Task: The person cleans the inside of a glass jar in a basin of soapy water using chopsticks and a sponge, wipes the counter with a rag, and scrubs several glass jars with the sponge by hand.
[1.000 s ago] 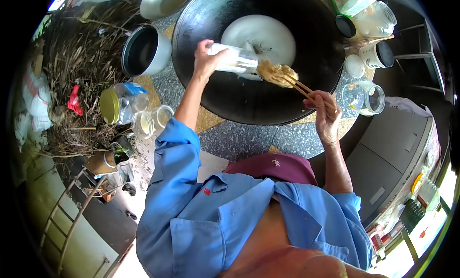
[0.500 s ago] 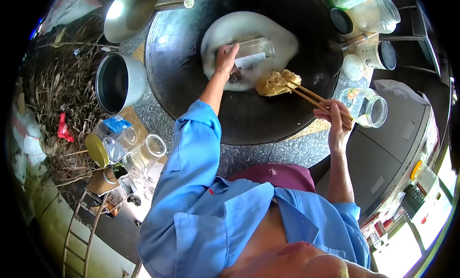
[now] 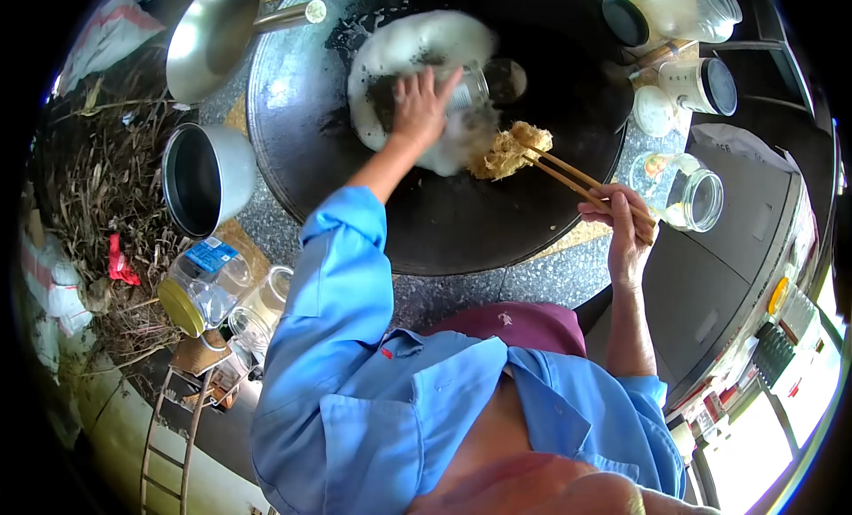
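My left hand (image 3: 421,114) has its fingers spread over the foamy liquid (image 3: 373,62) in a large dark wok (image 3: 435,235). Just beyond its fingertips a clear glass jar (image 3: 470,89) lies on its side in the liquid, partly blurred. My right hand (image 3: 626,218) is closed on a pair of wooden chopsticks (image 3: 577,180). Their tips touch a clump of pale yellow-brown fibrous material (image 3: 510,151), to the right of the foam. Whether the left palm touches the jar is hard to make out.
A metal pot (image 3: 209,178) and a steel pan (image 3: 213,40) stand left of the wok. Lower down is a gold-lidded jar (image 3: 200,284). Right of the wok are an open glass jar (image 3: 683,194), a lidded container (image 3: 697,86) and a black lid (image 3: 625,20).
My left hand has gone from holding the jar above the wok to lying spread over the foam, with the jar down in the liquid. The fibrous clump is now apart from the jar's mouth.
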`<state>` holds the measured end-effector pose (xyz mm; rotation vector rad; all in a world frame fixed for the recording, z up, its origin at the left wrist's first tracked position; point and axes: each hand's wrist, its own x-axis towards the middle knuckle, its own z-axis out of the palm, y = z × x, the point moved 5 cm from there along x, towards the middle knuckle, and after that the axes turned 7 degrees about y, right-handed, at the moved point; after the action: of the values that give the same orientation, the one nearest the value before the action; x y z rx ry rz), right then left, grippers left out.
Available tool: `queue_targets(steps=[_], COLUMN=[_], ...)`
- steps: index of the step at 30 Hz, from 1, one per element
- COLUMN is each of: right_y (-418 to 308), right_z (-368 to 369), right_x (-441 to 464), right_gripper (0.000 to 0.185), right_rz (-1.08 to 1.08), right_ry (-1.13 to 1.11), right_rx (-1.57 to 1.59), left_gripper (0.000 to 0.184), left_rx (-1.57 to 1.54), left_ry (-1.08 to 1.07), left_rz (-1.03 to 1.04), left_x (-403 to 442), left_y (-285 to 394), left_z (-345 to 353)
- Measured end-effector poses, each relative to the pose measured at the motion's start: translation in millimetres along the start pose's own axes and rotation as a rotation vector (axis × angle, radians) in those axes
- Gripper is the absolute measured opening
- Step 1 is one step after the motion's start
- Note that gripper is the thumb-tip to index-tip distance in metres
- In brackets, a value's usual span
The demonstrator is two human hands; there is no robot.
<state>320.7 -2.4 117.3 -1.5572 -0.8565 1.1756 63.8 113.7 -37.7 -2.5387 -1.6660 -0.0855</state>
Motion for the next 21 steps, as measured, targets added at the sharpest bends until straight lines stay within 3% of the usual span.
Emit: queue_targets(steps=[2,3,4,5,7,8,10,11,12,13,14,15,17,19,21], right_y=[-1,-1,-2,-2,0,1,3,5,4,4,4,3,-3,-4,-4], right_z=[-3,-3,-3,-2,-2,-2,3,6,10,14,18,21,32,33,35], right_x=[1,2,2,2,2,3,5,7,8,9,9,9,8,10,11], right_gripper=[0.024,0.025,0.025,0.025,0.025,0.025,0.024,0.024,0.024,0.024,0.021,0.021,0.018,0.016,0.016], right_rz=[-0.007,-0.020,-0.021,-0.023,-0.023,-0.020,0.023,0.035,0.022,0.003,-0.021,-0.019,-0.116,-0.112,-0.108], right_ry=[-0.004,-0.006,-0.003,-0.002,0.009,0.017,-0.009,-0.013,-0.023,-0.035,-0.054,-0.060,-0.138,-0.159,-0.181], right_rx=[-0.025,-0.034,-0.035,-0.032,-0.023,-0.017,0.014,0.018,-0.017,-0.051,-0.054,-0.061,-0.176,-0.196,-0.268], left_gripper=[0.091,0.096,0.091,0.091,0.059,0.059,0.044,0.052,0.069,0.087,0.091,0.098,0.099,0.098,0.097], left_rx=[-0.432,-0.740,-0.890,-0.886,-0.633,-0.627,-0.622,-0.616,-0.441,-0.542,-0.491,-0.532,-0.508,-0.478,-0.480], left_ry=[-0.311,-0.589,-0.703,-0.701,-0.499,-0.504,-0.030,0.087,0.072,-0.155,-0.204,-0.398,-0.269,-0.333,-0.644], left_rz=[-0.164,-0.283,-0.242,-0.240,-0.429,-0.422,-0.618,-0.585,-0.539,-0.617,-0.600,-0.755,-0.678,-0.512,-0.510], left_x=[24,28,29,26,31,32,29,25,23,18,9,4,8,23,29], left_y=[-22,-43,-64,-80,-114,-109,-102,-81,-55,-30,-10,10,15,5,-23], left_z=[-15,23,55,49,29,25,1,-6,-18,-25,-3,-14,-17,-13,-10])
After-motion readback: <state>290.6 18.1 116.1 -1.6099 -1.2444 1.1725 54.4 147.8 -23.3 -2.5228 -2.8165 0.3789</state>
